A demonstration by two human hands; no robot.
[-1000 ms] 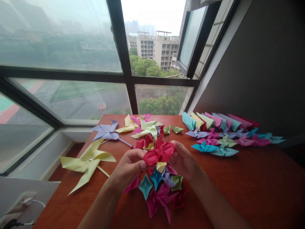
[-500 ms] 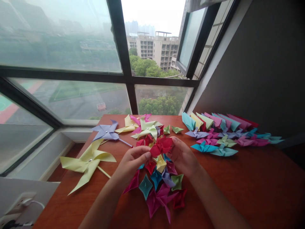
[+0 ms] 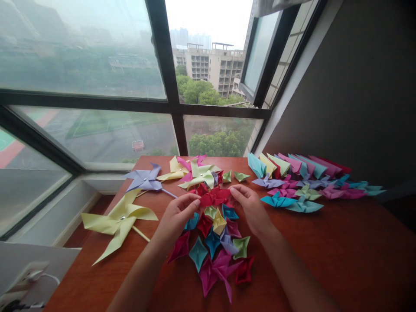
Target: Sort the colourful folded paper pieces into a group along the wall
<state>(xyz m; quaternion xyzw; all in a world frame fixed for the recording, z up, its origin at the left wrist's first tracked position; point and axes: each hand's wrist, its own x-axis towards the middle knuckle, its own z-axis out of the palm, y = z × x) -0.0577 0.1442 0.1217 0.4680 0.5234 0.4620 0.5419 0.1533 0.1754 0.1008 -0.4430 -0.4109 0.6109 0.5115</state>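
Observation:
A red origami piece (image 3: 215, 196) is stretched between my hands above the middle of the table. My left hand (image 3: 178, 213) pinches its left tip between thumb and fingers. At its right tip, my right hand (image 3: 249, 209) has thumb and forefinger closed on the paper. Below my hands lies a cluster of small folded papers, among them a yellow one (image 3: 219, 222), a teal diamond-shaped one (image 3: 198, 255), a green one (image 3: 242, 247) and a large magenta one (image 3: 218, 273). More red folded paper shows partly behind the held piece.
Paper pinwheels stand out at the left, a pale yellow one (image 3: 121, 219) and a lavender one (image 3: 146, 180). Rows of folded paper, including a bright blue piece (image 3: 278, 200), fill the back right of the brown table (image 3: 325, 255). Behind is a window (image 3: 221, 134); a wall socket (image 3: 30, 277) sits lower left.
Both hands have shifted slightly left and away from me with the red origami piece, which is now lower against the cluster. More of the small pieces beneath shows.

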